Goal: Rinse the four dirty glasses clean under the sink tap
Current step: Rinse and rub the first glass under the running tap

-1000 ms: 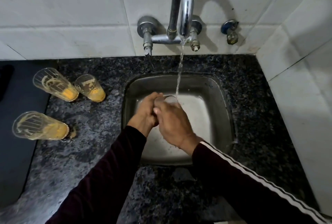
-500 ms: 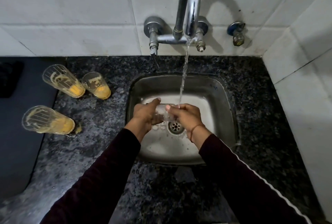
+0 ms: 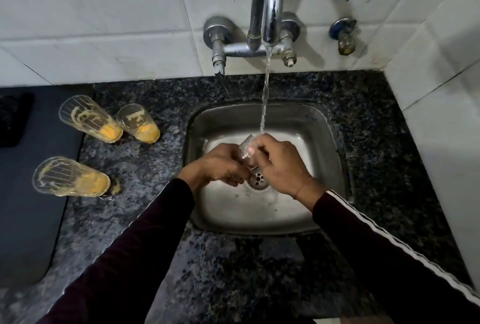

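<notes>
Both hands make the grip on one clear glass (image 3: 246, 148) over the steel sink (image 3: 322, 126). Curled round its lower part from the left, the left hand (image 3: 220, 165) holds it, while the right hand (image 3: 279, 165) wraps it from the right, fingers (image 3: 255, 147) bent over its upper end. That glass lies tilted between the two hands, above the drain (image 3: 258, 179), and is partly blurred. Water (image 3: 265, 95) from the tap (image 3: 267, 4) falls in a thin stream and lands at the top of the glass, just beside the right fingers.

Three dirty glasses with yellow residue stand on the dark speckled worktop (image 3: 145, 194), left of the sink and well apart from the hands: a tall one (image 3: 89, 118) and a shorter one (image 3: 137, 122) side by side, and a third (image 3: 70, 177) nearer the person.
</notes>
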